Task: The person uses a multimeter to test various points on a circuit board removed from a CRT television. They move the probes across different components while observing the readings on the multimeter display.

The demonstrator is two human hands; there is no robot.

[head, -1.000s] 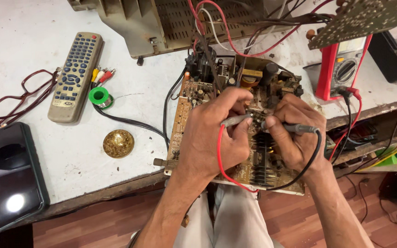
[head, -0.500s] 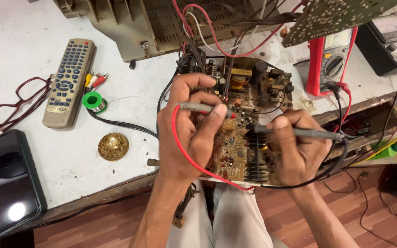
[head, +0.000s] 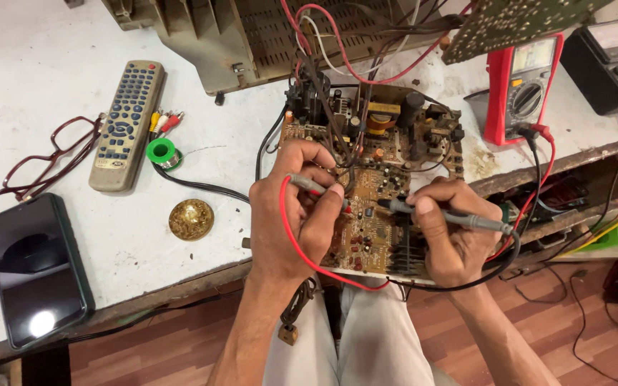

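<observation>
Circuit board — brown, crowded with components — lies at the near edge of the white workbench, partly overhanging it above the person's lap. Both hands work over its middle. The left hand is closed around a probe with a red lead, pinched between thumb and fingers, its tip pressed to the board near the centre. The right hand grips a probe with a black lead in the same pen-like hold, its tip set just right of the first. Both leads loop below the board and run up to the red multimeter standing at the far right, beside a black meter.

By the look of it, the step in hand is probing two close points on the board, both tips already seated. The next move would call for holding both tips steady without slipping onto neighbouring solder points, or lifting one and setting it exactly on another point; the components sit tightly, so a slip could bridge contacts.

Left of the board lie a grey remote control, a green spool, a round brass tin, red-framed glasses and a dark phone. A vented grey casing sits at the far side, with wires trailing down to the board.
</observation>
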